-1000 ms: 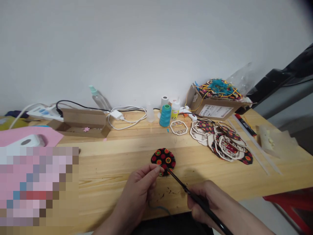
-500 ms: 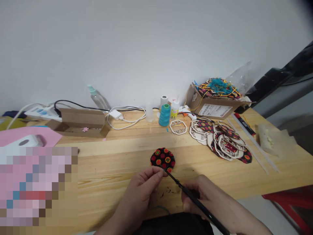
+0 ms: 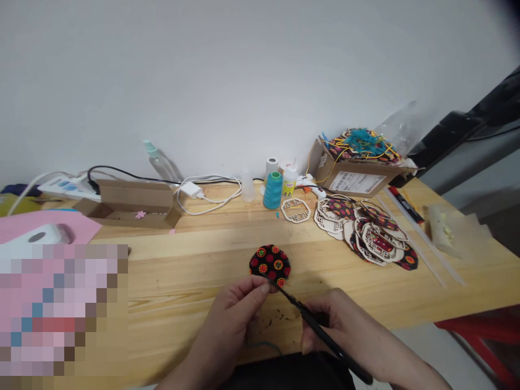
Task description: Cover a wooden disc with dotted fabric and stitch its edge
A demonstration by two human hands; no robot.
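Noting your left hand (image 3: 225, 327) closed in a pinch on the lower edge of the round black printed fabric disc (image 3: 270, 264), which sits over the pine workbench (image 3: 182, 276); your right hand (image 3: 337, 322) is curled shut around a slender black tool (image 3: 320, 330) (scissors, by the look; blades hidden), its tip at the disc's edge; trimming appears to be the step in hand, judging by dark snippets (image 3: 278, 314) on the bench; the next move calls for turning the disc to bring untrimmed edge to the tip.
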